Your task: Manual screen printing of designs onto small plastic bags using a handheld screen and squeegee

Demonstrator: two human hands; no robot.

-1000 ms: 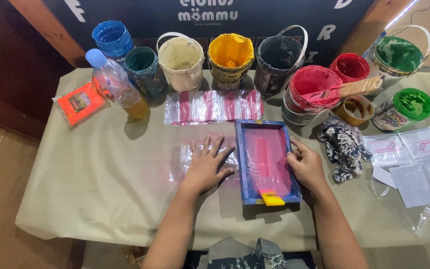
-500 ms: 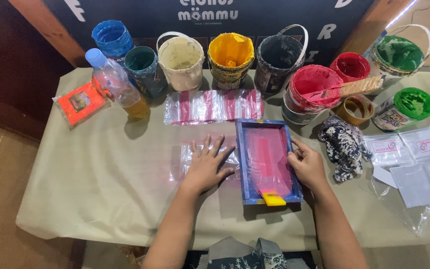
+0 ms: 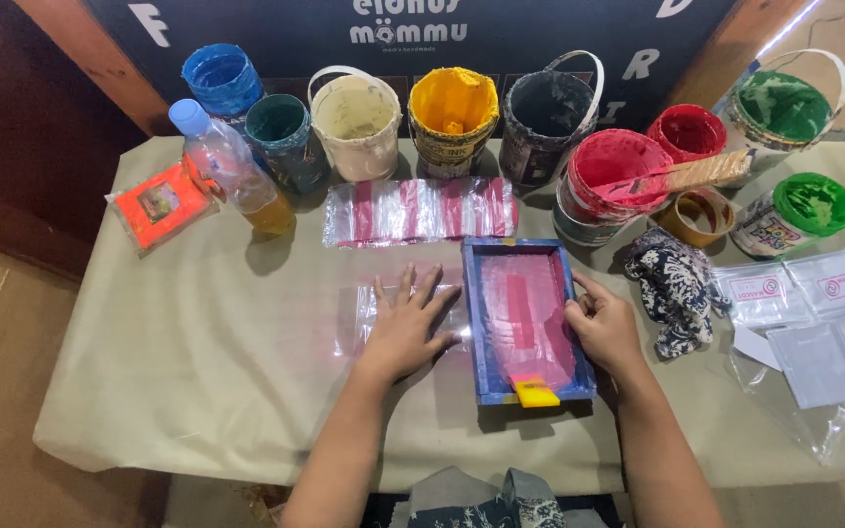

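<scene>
Head view: the left hand [image 3: 405,328] lies flat, fingers spread, pressing on a clear plastic bag [image 3: 376,315] on the beige table cover [image 3: 198,372]; it grasps nothing. At its 3 o'clock, touching the fingertips, sits the blue-framed printing screen [image 3: 525,318], pink inside, with a yellow squeegee [image 3: 536,393] resting at the frame's 6 o'clock edge. The right hand [image 3: 603,328] rests curled against the frame's 3 o'clock rail; whether it truly grips the rail cannot be told. At the frame's 12 o'clock stands a pink paint bucket [image 3: 618,166]; a patterned cloth [image 3: 675,288] lies just beyond the right hand.
</scene>
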